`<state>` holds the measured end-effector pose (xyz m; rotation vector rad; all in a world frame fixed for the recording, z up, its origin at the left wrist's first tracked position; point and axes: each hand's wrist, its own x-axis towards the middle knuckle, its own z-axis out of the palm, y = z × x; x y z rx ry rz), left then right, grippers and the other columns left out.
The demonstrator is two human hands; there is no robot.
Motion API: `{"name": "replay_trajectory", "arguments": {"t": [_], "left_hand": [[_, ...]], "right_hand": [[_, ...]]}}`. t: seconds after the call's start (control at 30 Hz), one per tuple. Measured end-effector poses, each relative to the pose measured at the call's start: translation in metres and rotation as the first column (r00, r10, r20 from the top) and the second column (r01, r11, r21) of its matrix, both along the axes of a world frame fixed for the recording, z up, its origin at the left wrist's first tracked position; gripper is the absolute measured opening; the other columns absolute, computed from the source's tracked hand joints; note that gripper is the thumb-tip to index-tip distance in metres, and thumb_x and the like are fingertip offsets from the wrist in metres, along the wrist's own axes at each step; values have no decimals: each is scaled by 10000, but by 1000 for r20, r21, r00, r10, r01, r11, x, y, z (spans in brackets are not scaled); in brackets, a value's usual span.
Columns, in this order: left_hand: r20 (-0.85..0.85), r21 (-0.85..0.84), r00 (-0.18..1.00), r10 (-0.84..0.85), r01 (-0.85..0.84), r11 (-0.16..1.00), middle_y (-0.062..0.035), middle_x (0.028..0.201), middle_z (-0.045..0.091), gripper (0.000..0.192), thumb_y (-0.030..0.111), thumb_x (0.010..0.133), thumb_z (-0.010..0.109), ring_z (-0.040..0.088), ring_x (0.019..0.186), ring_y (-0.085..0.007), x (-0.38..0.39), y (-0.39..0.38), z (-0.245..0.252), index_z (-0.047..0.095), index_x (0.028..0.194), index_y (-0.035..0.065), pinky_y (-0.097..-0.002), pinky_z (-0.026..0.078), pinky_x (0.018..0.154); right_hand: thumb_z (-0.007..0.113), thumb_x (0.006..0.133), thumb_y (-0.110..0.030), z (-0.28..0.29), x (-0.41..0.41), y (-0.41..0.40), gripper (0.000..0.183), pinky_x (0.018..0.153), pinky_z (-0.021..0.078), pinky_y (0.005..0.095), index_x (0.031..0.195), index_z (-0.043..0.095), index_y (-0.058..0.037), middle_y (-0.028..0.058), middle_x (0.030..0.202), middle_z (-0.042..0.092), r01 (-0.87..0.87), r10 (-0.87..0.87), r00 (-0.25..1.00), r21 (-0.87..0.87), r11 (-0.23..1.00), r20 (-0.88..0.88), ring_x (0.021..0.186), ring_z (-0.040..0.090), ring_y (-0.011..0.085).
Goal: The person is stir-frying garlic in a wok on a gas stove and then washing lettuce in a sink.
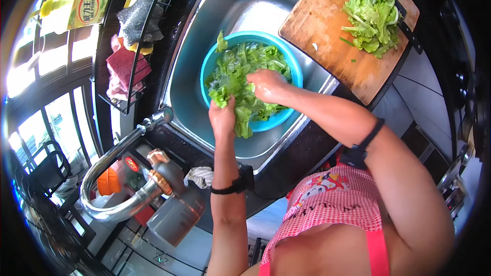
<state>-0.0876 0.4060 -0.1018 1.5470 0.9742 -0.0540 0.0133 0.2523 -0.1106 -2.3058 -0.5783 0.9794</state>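
Observation:
A turquoise plastic basin (297,73) stands in the stainless steel sink (184,96), filled with water and green lettuce leaves (245,55). At the basin's near left rim, my left hand (223,117) grips a few wet leaves between thumb and fingers. My right hand (268,86) is over the middle of the basin, its fingers curled down against more lettuce; the fingertips are partly hidden among the leaves. One leaf hangs over the near rim, and a small piece (221,42) sticks up at the far left rim.
Right of the sink, a wooden cutting board (318,19) holds a lettuce pile (372,19) beside a dark-handled knife (410,36). A chrome faucet (99,199) curves at lower left. A wire rack (132,80) with sponges and cloths hangs by the window.

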Motion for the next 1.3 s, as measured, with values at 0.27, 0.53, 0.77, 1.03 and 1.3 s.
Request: {"name": "replay_trajectory", "arguments": {"t": [0.27, 0.53, 0.77, 1.03, 1.3], "left_hand": [[92, -284, 975, 204, -171, 943, -108, 1290, 569, 488, 180, 946, 636, 578, 1132, -235, 14, -5, 26, 459, 1375, 29, -393, 494, 933], [-281, 63, 960, 16, 1, 998, -137, 1367, 529, 580, 274, 930, 639, 533, 1196, -236, 38, 4, -96, 446, 1396, -13, -360, 442, 980], [26, -64, 987, 156, -154, 986, -114, 1187, 635, 382, 54, 870, 633, 619, 1011, -213, 45, -8, -40, 582, 1238, -33, -348, 500, 869], [70, -330, 913, 401, -358, 874, -171, 1054, 667, 343, 140, 871, 667, 671, 886, -274, 16, 31, 41, 611, 1133, -74, -396, 565, 795], [-95, 475, 907, -411, 404, 782, -218, 1373, 456, 787, 22, 732, 698, 444, 1273, -335, -22, -5, -54, 312, 1414, -59, -457, 370, 1066]], "right_hand": [[598, 765, -89, 56, 48, 8, 385, 914, 475, 557, 1143, 661, -131, 154, 1279, 560, -185, 181, 982, 68, 980, 61, 1229, 486, 409], [661, 802, -173, -51, 45, 27, 532, 1028, 454, 490, 1328, 580, -180, 163, 1436, 466, -162, 138, 984, -248, 955, -109, 1290, 489, 354], [607, 770, -159, -32, 19, 16, 337, 914, 509, 438, 1090, 689, -94, 201, 1133, 634, 337, -312, 928, 104, 936, -201, 1044, 633, 364], [669, 706, -139, 59, 24, -26, 316, 848, 496, 469, 992, 652, -6, 180, 1037, 600, 178, -186, 982, 336, 925, -8, 1004, 600, 395], [614, 820, -117, 7, -2, -41, 440, 1104, 231, 672, 1259, 620, -148, 145, 1597, 150, -436, 460, 882, -189, 880, 105, 1421, 213, 490]]}}
